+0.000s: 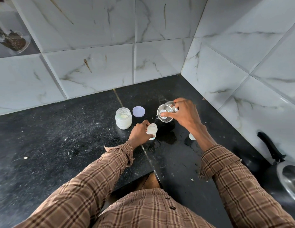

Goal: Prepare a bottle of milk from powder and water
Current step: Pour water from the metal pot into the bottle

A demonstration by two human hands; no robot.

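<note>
On the black stone counter (64, 129), hemmed by marble wall tiles (94, 66), a dark pan (285, 176) sits at the right edge, well clear of the action. Left of the hands stands an open powder jar (123, 118), its lilac lid (138, 111) flat just beside it. Right hand (184, 115) curls round a tilted steel cup (165, 111), water running from its lip. Left hand (139, 133) grips the feeding bottle (152, 130) beneath. Puddles (168, 137) gleam underneath; a small pale piece (192, 137) peeks behind the right wrist.
</note>
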